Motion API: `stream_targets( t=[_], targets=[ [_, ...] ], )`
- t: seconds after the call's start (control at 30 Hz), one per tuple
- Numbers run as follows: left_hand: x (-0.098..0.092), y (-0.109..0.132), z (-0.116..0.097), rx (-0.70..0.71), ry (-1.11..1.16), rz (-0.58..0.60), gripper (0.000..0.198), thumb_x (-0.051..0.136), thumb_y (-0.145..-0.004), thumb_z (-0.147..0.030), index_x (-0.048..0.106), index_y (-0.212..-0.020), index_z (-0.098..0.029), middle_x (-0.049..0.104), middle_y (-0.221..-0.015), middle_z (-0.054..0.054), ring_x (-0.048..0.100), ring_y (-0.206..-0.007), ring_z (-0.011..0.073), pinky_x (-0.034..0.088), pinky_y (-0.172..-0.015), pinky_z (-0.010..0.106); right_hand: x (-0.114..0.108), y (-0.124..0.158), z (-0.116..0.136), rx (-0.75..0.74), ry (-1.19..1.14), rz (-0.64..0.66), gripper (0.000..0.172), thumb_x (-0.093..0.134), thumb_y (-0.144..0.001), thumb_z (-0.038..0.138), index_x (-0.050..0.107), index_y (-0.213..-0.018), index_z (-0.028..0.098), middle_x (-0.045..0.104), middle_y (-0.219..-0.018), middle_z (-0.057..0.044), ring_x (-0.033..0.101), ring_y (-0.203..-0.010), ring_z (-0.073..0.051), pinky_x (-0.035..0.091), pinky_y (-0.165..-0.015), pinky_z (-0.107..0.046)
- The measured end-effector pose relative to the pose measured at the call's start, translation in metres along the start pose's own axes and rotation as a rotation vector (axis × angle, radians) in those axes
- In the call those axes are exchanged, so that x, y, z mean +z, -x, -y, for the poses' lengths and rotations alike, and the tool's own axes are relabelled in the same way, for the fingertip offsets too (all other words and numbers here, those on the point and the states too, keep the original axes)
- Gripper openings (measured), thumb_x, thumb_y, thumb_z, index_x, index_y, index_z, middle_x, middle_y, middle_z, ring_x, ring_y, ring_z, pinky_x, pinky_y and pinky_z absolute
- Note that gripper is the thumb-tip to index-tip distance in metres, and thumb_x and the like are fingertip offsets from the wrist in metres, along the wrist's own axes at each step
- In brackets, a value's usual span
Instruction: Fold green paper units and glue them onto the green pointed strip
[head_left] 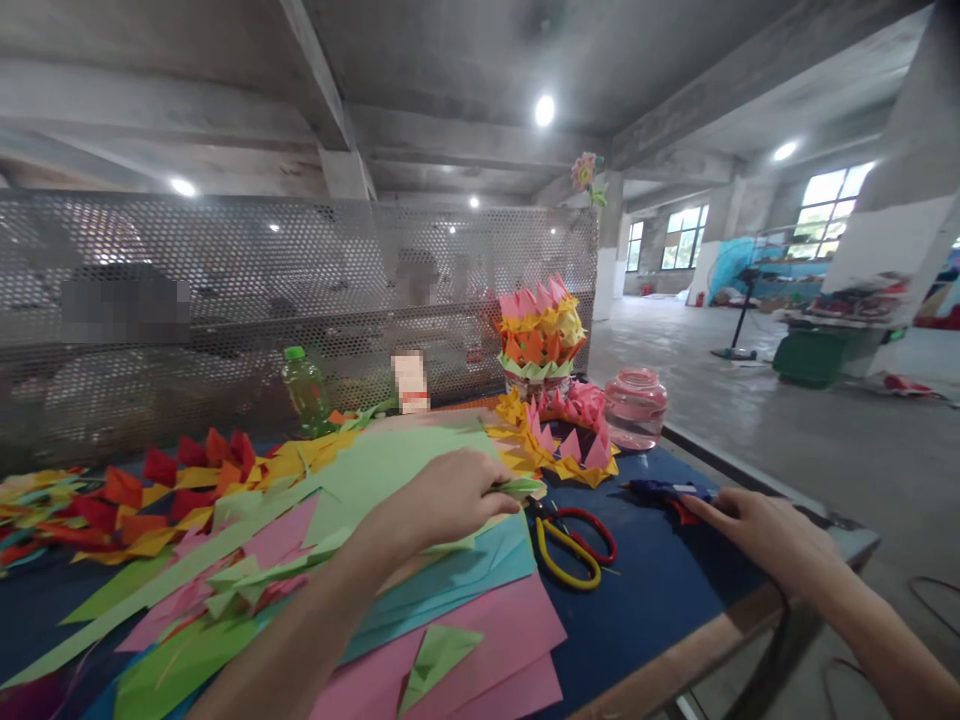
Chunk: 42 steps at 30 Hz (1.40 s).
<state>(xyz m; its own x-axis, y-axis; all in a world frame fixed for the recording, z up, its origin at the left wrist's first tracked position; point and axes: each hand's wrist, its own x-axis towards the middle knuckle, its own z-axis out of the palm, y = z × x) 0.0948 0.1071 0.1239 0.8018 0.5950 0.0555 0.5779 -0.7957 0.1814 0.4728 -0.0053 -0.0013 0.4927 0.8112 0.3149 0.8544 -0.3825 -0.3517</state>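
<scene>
My left hand (pixel 457 492) is closed over the paper stack, pinching a small folded piece of light green paper (pixel 519 488) that points right. My right hand (pixel 776 530) is closed around the rear of a dark blue glue gun (pixel 667 488), near its red trigger, with the nozzle facing left. Between the hands lie scissors (pixel 570 570) with one red and one yellow handle. Under my left hand spread light green sheets (pixel 420 450), blue sheets (pixel 450 575) and pink sheets (pixel 517 630). A folded green piece (pixel 442 660) rests on the pink.
Behind the scissors sits a pink and yellow paper ring (pixel 577 465), beside a pink jar (pixel 636 410). Stacked paper rings (pixel 541 330) stand farther back. Red and yellow paper chains (pixel 165 490) lie left, near a green-capped bottle (pixel 304 390). A perforated metal panel (pixel 247 260) closes the back.
</scene>
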Motion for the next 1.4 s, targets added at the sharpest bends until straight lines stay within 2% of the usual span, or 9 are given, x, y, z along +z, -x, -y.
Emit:
stream_targets(
  t=[0.17, 0.23, 0.33, 0.43, 0.67, 0.9, 1.13, 1.27, 1.4],
  targets=[
    [0.001, -0.001, 0.002, 0.026, 0.042, 0.025, 0.031, 0.068, -0.095, -0.029, 0.064, -0.066, -0.017, 0.051, -0.057, -0.004, 0.044, -0.053, 0.0120, 0.023, -0.049, 0.026, -0.005, 0.025, 0.017, -0.031, 0.041, -0.061, 0.056, 0.051, -0.088, 0.076, 0.069, -0.088, 0.023, 0.075, -0.086, -0.016, 0.072, -0.078, -0.041, 0.047, -0.057, -0.043],
    [0.002, -0.002, 0.005, 0.030, 0.051, 0.050, 0.031, 0.069, -0.096, -0.029, 0.063, -0.068, -0.016, 0.050, -0.058, -0.004, 0.044, -0.053, 0.0117, 0.027, -0.050, 0.024, -0.003, 0.042, 0.040, -0.172, -0.030, -0.019, 0.049, 0.045, -0.096, 0.069, 0.067, -0.104, 0.026, 0.075, -0.098, -0.012, 0.073, -0.087, -0.035, 0.053, -0.067, -0.042],
    [0.004, -0.005, 0.009, 0.039, 0.065, 0.100, 0.030, 0.069, -0.098, -0.036, 0.064, -0.078, -0.015, 0.059, -0.071, -0.003, 0.053, -0.060, 0.0123, 0.045, -0.060, 0.025, 0.001, 0.073, 0.094, -0.596, -0.324, 0.223, 0.028, 0.048, -0.103, 0.051, 0.065, -0.103, 0.028, 0.074, -0.090, -0.005, 0.072, -0.076, -0.022, 0.056, -0.063, -0.029],
    [0.004, -0.007, 0.012, 0.036, 0.067, 0.137, 0.028, 0.068, -0.100, -0.037, 0.065, -0.084, -0.014, 0.064, -0.080, -0.001, 0.061, -0.068, 0.0143, 0.053, -0.069, 0.030, 0.005, 0.099, 0.152, -0.811, -0.485, 0.414, 0.021, 0.046, -0.106, 0.035, 0.064, -0.098, 0.027, 0.072, -0.093, -0.002, 0.072, -0.082, -0.018, 0.057, -0.071, -0.026],
    [-0.003, -0.007, 0.007, 0.044, 0.042, 0.167, 0.027, 0.067, -0.101, -0.038, 0.067, -0.087, -0.014, 0.067, -0.084, 0.001, 0.066, -0.078, 0.0171, 0.056, -0.078, 0.035, 0.027, 0.108, 0.237, -0.844, -0.255, 0.517, 0.018, 0.051, -0.104, 0.029, 0.067, -0.098, 0.022, 0.071, -0.096, -0.007, 0.070, -0.089, -0.024, 0.052, -0.077, -0.032],
    [-0.008, -0.004, 0.010, 0.040, 0.115, 0.153, 0.028, 0.066, -0.102, -0.036, 0.066, -0.086, -0.014, 0.068, -0.082, 0.001, 0.067, -0.076, 0.0164, 0.057, -0.076, 0.034, 0.037, 0.107, 0.265, -0.936, -0.151, 0.629, 0.017, 0.074, -0.080, 0.014, 0.066, -0.094, 0.018, 0.071, -0.099, -0.008, 0.068, -0.091, -0.025, 0.048, -0.075, -0.029],
    [-0.001, -0.004, 0.021, 0.036, 0.226, 0.130, 0.020, 0.066, -0.102, -0.032, 0.069, -0.093, -0.014, 0.070, -0.089, 0.002, 0.069, -0.080, 0.0171, 0.059, -0.077, 0.035, -0.017, 0.065, 0.245, -1.159, -0.353, 0.911, 0.012, 0.073, -0.088, 0.014, 0.071, -0.092, 0.026, 0.072, -0.092, 0.006, 0.067, -0.079, -0.011, 0.048, -0.071, -0.016],
    [0.007, -0.007, 0.029, 0.016, 0.267, 0.118, 0.020, 0.066, -0.102, -0.032, 0.069, -0.097, -0.013, 0.070, -0.093, 0.003, 0.069, -0.084, 0.0180, 0.059, -0.079, 0.036, -0.030, 0.020, 0.216, -1.012, -0.700, 0.584, 0.025, 0.045, -0.108, 0.032, 0.068, -0.108, 0.023, 0.073, -0.109, -0.005, 0.068, -0.099, -0.019, 0.054, -0.084, -0.026],
    [0.009, -0.007, 0.029, -0.024, 0.321, 0.121, 0.017, 0.066, -0.102, -0.028, 0.071, -0.094, -0.013, 0.071, -0.089, 0.003, 0.069, -0.080, 0.0169, 0.058, -0.074, 0.033, -0.005, -0.010, 0.186, -0.910, -0.748, 0.095, 0.021, 0.045, -0.108, 0.029, 0.064, -0.107, 0.020, 0.067, -0.079, -0.001, 0.062, -0.065, -0.015, 0.047, -0.057, -0.022]
  ],
)
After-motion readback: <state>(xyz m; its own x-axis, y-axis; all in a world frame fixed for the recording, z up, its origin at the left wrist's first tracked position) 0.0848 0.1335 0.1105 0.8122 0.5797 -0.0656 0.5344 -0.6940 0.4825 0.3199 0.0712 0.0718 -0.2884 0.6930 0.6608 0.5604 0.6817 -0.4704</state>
